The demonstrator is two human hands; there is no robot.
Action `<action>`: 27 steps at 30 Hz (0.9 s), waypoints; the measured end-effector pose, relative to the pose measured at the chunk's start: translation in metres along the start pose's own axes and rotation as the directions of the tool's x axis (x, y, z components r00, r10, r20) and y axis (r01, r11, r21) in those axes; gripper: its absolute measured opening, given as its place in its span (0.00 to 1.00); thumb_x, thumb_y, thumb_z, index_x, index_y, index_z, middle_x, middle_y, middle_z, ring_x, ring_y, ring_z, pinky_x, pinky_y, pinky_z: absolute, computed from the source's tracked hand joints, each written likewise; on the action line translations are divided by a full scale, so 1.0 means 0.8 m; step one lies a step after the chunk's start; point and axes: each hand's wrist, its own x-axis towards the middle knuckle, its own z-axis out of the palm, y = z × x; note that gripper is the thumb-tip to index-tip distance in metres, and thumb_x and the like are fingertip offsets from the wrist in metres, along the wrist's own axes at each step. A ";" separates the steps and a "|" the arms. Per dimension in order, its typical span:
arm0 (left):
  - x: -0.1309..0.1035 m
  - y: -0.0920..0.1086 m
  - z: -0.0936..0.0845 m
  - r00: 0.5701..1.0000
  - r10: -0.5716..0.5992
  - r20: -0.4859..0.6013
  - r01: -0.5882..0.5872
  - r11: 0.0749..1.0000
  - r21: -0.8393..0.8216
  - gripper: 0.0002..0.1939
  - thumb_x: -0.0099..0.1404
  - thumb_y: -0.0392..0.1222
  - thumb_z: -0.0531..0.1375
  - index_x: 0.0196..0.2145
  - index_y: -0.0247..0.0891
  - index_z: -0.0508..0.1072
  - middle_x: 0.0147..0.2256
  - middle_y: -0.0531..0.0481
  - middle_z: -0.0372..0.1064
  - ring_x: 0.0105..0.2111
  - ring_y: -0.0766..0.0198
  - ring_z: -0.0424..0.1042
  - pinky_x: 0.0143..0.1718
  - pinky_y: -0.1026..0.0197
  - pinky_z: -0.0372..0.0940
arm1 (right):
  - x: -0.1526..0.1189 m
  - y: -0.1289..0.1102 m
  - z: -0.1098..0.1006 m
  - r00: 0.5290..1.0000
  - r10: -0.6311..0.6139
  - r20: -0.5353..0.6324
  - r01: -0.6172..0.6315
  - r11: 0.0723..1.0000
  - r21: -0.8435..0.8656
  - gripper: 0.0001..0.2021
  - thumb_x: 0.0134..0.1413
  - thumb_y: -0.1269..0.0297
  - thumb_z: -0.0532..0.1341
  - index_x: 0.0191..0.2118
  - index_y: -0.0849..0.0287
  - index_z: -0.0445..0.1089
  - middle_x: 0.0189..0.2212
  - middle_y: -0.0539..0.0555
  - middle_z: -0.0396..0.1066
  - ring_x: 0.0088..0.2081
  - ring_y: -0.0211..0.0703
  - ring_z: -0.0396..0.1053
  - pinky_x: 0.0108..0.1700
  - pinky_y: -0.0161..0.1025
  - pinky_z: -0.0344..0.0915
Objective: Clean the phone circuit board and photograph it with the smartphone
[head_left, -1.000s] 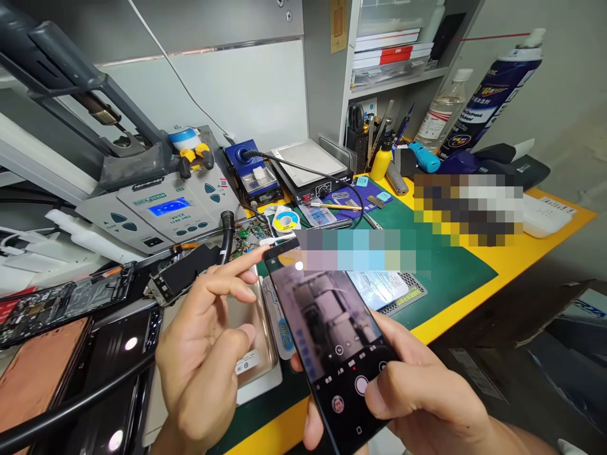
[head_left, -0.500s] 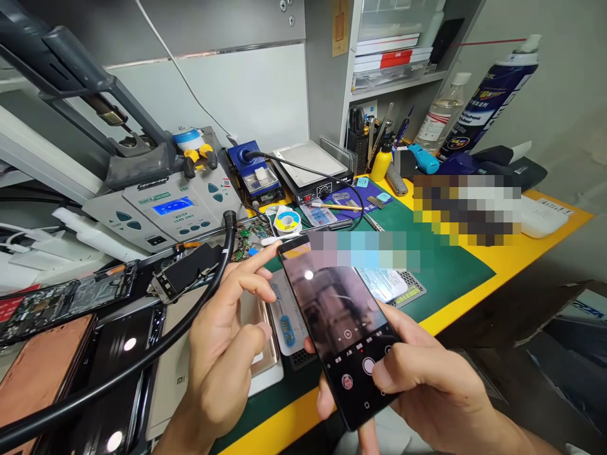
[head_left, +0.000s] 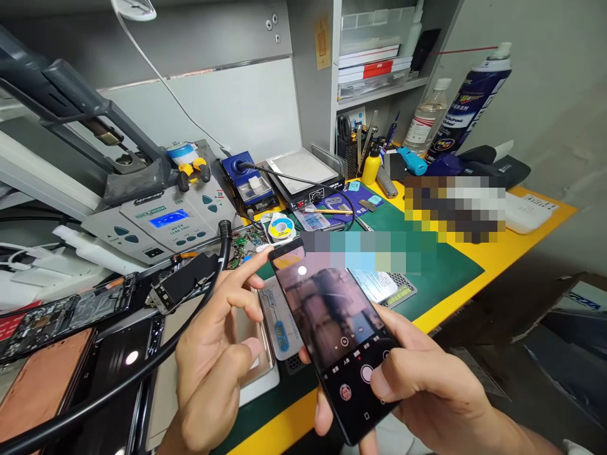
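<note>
A black smartphone with a camera screen showing lies tilted in my right hand. The fingers wrap behind it, and the thumb rests on the screen beside the round shutter button. My left hand is on the phone's left, fingers apart, with nothing between thumb and fingers. Its index fingertip reaches the phone's top left corner; whether it presses there I cannot tell. Below the left hand lies a gold-backed phone, partly hidden. A grey printed plate shows between that and the smartphone.
A green mat covers the yellow bench. A grey soldering station stands at the left, and its black hose crosses over several phones. Further back are a solder roll, a heating plate and a spray can.
The view has shifted slightly, so the bench items sit a little further left. Both hands keep nearly the same pose around the smartphone, and the picture on its screen differs somewhat.
</note>
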 end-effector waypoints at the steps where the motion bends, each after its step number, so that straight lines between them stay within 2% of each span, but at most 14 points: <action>1: 0.000 0.001 0.000 1.000 0.004 -0.001 -0.004 1.000 -0.001 0.09 0.58 0.32 0.58 0.33 0.46 0.71 0.65 0.60 0.71 0.56 0.54 0.65 0.61 0.50 0.60 | -0.001 0.000 0.000 1.000 -0.003 -0.001 0.003 1.000 0.000 0.36 0.44 0.68 0.63 0.62 0.67 0.63 0.28 0.60 0.82 0.20 0.42 0.75 0.23 0.32 0.70; 4: -0.001 0.003 0.000 1.000 0.011 -0.004 -0.011 1.000 0.002 0.08 0.59 0.32 0.59 0.32 0.46 0.71 0.65 0.59 0.71 0.56 0.54 0.65 0.59 0.51 0.61 | -0.002 0.001 0.000 1.000 -0.010 0.002 0.010 1.000 0.005 0.36 0.44 0.68 0.64 0.63 0.67 0.64 0.26 0.59 0.81 0.22 0.42 0.76 0.24 0.32 0.71; 9: -0.004 0.001 0.002 0.999 0.032 0.022 -0.032 0.999 0.019 0.08 0.61 0.34 0.59 0.37 0.47 0.70 0.67 0.57 0.68 0.63 0.50 0.62 0.63 0.47 0.58 | 0.002 0.008 -0.003 0.999 -0.039 0.024 0.038 0.998 0.049 0.38 0.43 0.68 0.64 0.65 0.65 0.60 0.34 0.63 0.83 0.21 0.44 0.76 0.20 0.31 0.68; 12: -0.008 0.003 0.009 0.986 0.164 -0.032 -0.159 0.979 0.127 0.14 0.64 0.38 0.60 0.47 0.50 0.72 0.72 0.52 0.60 0.68 0.45 0.58 0.69 0.39 0.53 | 0.006 0.011 -0.007 0.998 -0.041 0.046 0.039 0.998 0.051 0.37 0.44 0.69 0.62 0.64 0.65 0.60 0.33 0.62 0.83 0.17 0.42 0.74 0.18 0.31 0.66; 14: -0.012 0.005 0.016 0.957 0.286 -0.044 -0.261 0.919 0.294 0.18 0.66 0.41 0.59 0.53 0.52 0.73 0.75 0.53 0.51 0.70 0.41 0.54 0.70 0.35 0.49 | 0.006 0.013 -0.009 0.997 -0.051 0.057 0.049 0.998 0.047 0.36 0.44 0.68 0.62 0.63 0.66 0.61 0.32 0.61 0.82 0.15 0.41 0.73 0.17 0.30 0.63; 17: -0.016 0.003 0.025 0.912 0.407 0.044 -0.378 0.796 0.472 0.22 0.68 0.42 0.55 0.58 0.55 0.74 0.77 0.56 0.45 0.74 0.39 0.46 0.72 0.32 0.44 | 0.005 0.017 -0.012 0.997 -0.069 0.026 0.068 0.997 0.031 0.36 0.43 0.68 0.63 0.62 0.65 0.64 0.32 0.59 0.81 0.16 0.41 0.72 0.16 0.31 0.63; 21: -0.015 -0.007 0.028 0.791 0.590 0.163 -0.562 0.594 0.576 0.25 0.69 0.44 0.51 0.60 0.53 0.74 0.77 0.53 0.45 0.72 0.39 0.47 0.72 0.29 0.42 | 0.003 0.021 -0.012 0.993 -0.109 -0.038 0.110 0.994 0.015 0.37 0.40 0.68 0.64 0.62 0.63 0.66 0.36 0.61 0.80 0.27 0.48 0.78 0.19 0.33 0.69; 25: -0.011 -0.008 0.024 0.765 0.572 0.295 -0.621 0.539 0.569 0.28 0.63 0.45 0.54 0.60 0.48 0.73 0.78 0.51 0.40 0.74 0.38 0.44 0.73 0.26 0.35 | 0.003 0.022 -0.011 0.992 -0.121 -0.040 0.122 0.993 0.008 0.38 0.39 0.69 0.64 0.63 0.62 0.65 0.37 0.61 0.79 0.33 0.51 0.80 0.21 0.31 0.71; 27: -0.012 -0.006 0.022 0.771 0.557 0.307 -0.620 0.549 0.560 0.30 0.60 0.44 0.56 0.60 0.47 0.71 0.78 0.49 0.40 0.73 0.38 0.45 0.73 0.26 0.35 | 0.003 0.022 -0.011 0.992 -0.120 -0.026 0.120 0.993 0.002 0.39 0.40 0.69 0.64 0.63 0.63 0.64 0.36 0.61 0.80 0.33 0.51 0.80 0.21 0.32 0.72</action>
